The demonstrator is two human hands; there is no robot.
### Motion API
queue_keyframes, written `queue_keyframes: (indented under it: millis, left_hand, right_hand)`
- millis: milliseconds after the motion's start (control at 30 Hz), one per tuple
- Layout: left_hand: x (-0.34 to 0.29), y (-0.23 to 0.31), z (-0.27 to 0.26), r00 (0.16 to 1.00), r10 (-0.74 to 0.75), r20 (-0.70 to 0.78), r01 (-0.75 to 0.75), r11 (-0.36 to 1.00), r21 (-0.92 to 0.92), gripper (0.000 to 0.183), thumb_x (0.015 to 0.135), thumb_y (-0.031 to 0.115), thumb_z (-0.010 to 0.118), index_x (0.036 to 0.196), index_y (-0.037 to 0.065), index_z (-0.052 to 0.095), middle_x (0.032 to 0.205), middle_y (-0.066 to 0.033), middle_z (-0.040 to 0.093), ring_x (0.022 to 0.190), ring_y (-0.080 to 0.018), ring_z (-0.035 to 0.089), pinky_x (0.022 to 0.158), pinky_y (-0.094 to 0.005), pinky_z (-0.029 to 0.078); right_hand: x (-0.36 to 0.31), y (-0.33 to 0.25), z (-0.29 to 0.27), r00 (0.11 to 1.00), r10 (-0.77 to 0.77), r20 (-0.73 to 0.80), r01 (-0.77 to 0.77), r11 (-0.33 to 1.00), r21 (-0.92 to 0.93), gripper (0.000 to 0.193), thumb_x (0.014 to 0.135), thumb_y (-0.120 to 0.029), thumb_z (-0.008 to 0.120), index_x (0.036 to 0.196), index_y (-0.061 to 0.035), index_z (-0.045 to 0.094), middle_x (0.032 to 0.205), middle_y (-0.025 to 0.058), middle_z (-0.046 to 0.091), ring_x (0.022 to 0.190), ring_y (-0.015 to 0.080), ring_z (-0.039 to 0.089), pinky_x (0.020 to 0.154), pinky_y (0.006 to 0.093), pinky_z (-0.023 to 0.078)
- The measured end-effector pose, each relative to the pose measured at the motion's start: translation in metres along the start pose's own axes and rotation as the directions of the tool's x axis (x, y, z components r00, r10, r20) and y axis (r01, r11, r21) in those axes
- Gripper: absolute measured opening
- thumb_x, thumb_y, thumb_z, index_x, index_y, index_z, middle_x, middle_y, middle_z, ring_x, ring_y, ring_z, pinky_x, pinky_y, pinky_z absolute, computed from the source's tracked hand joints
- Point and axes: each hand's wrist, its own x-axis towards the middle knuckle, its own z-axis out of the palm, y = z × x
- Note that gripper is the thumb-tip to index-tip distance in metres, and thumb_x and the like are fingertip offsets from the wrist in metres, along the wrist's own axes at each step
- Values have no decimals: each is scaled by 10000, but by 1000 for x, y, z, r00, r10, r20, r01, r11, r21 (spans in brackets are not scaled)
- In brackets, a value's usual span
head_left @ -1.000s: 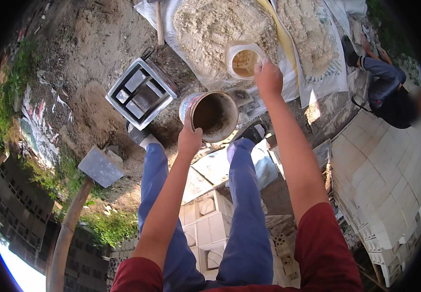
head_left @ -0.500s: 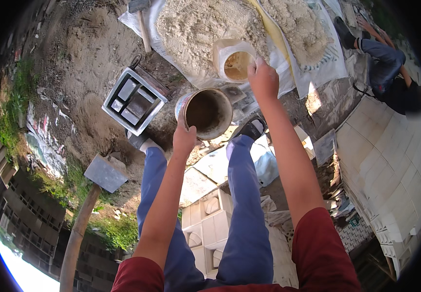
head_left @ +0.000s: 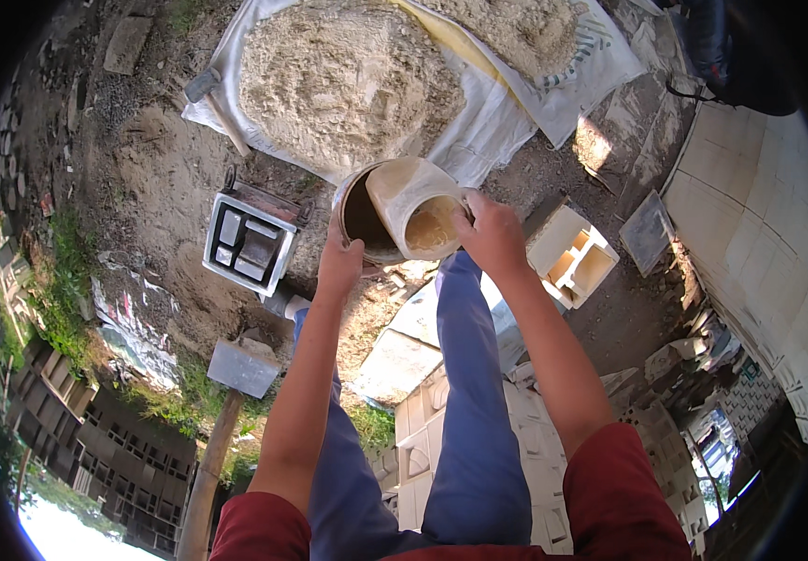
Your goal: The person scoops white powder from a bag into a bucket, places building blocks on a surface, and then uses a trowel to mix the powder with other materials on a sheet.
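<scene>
My left hand (head_left: 338, 264) grips the near left rim of a round bucket (head_left: 363, 222), whose inside is dark. In my right hand (head_left: 493, 234) is a cut-open translucent plastic jug (head_left: 393, 192). It lies tilted over the bucket's mouth and covers its right part. Pale tan residue or liquid shows inside the jug. My right fingers close round the jug's right edge. What lies at the bucket's bottom cannot be made out.
Left of the bucket sits a metal block mould (head_left: 284, 266). A pale hollow block (head_left: 553, 248) stands to the right. Beyond are a sandy heap (head_left: 348, 84) on white sacks and a hammer (head_left: 221, 112). A long-handled flat-bladed tool (head_left: 243, 367) is nearer. Someone's dark clothing (head_left: 731, 56) shows far right.
The jug has come from over the sandy heap to the bucket's mouth, moving left and nearer with my right hand. My left hand keeps hold of the bucket. The view has shifted.
</scene>
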Motion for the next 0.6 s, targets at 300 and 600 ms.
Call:
queue_keyframes:
  millis: [300,600]
  left_hand:
    - [10,53,87,988,5,156,-32,985,172,851,936,-94,413,1701,212,199,1440,-191,591,1063,-309,763,697,-409,714]
    - [10,90,217,943,-44,331,-113,890,442,797,980,-55,417,1704,180,182,1244,-224,705,903,-331,800,715,-423,716]
  right_hand:
    - [-18,62,-26,994,82,-78,-57,959,276,227,951,-259,700,990,-43,644,780,245,698,773,442,719,703,557,554]
    - [-56,153,-79,914,359,-187,-240,854,462,400,995,-323,728,1293,-62,672,778,149,677,769,385,706,766,499,574]
